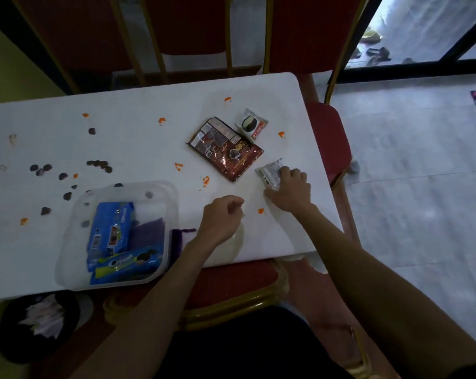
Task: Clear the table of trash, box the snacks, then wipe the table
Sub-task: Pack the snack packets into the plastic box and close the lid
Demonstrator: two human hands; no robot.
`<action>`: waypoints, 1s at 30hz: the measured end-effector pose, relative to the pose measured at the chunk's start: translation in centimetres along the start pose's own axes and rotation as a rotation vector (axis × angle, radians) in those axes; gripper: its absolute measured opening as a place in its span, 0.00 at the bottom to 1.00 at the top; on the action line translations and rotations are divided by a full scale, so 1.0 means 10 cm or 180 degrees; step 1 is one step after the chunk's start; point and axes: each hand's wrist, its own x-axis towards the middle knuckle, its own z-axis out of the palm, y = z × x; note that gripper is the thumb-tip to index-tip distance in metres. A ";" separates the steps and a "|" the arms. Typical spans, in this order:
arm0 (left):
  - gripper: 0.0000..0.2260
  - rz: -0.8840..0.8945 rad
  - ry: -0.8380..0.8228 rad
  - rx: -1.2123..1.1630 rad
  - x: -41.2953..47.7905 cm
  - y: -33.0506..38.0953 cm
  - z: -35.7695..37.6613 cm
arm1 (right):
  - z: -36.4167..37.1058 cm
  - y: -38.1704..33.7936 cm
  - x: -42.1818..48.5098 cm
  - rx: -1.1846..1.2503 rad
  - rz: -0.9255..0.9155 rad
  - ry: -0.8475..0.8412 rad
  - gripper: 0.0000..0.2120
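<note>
Near the right edge of the white table, the right hand lies on a silver packet, fingers curled over its near end and thumb at its lower corner, so the hand grips it against the tabletop. The left hand is just beside it toward the middle, low over the table, its fingers curled into a loose fist with nothing visible inside. Beyond both hands a brown packet lies flat, and a small white packet touches its far corner. A clear box sits at the near edge to the left, holding two blue biscuit packs and a purple cloth. Orange bits are scattered across the table, and brown crumbs are spread over its left half, some under the box's far rim. A black bin with crumpled paper stands on the floor below the near left edge. A red chair stands at the right end.
</note>
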 end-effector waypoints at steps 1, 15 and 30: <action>0.13 -0.0066 0.0000 -0.0052 0.01 0.01 0.04 | 0.03 0.00 0.02 -0.0068 -0.0074 0.0012 0.34; 0.23 -0.0611 0.0380 -0.1374 0.02 -0.01 -0.20 | -0.57 -0.51 -0.40 0.2604 -0.0289 -0.1817 0.08; 0.05 -0.0587 0.1146 -0.1247 -0.66 -1.15 -1.52 | -0.14 -2.38 -0.88 0.0511 -0.2183 -0.1743 0.13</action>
